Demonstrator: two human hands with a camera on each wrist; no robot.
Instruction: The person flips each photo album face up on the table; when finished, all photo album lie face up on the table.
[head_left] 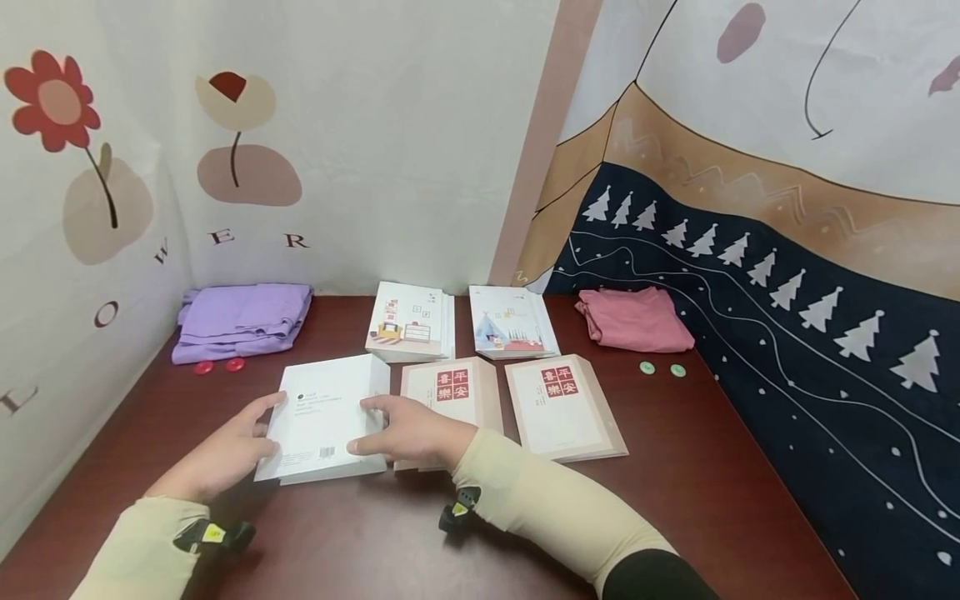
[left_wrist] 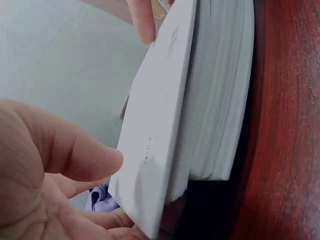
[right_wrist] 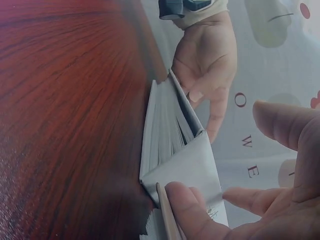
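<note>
The white book [head_left: 322, 421] lies on the dark red surface [head_left: 712, 467], in the lower left of the head view. The left hand [head_left: 225, 454] holds its left edge with curled fingers. The right hand [head_left: 408, 433] holds its right edge, thumb under the cover. Just right of it lie 2 tan books [head_left: 562, 408] with red labels.
</note>
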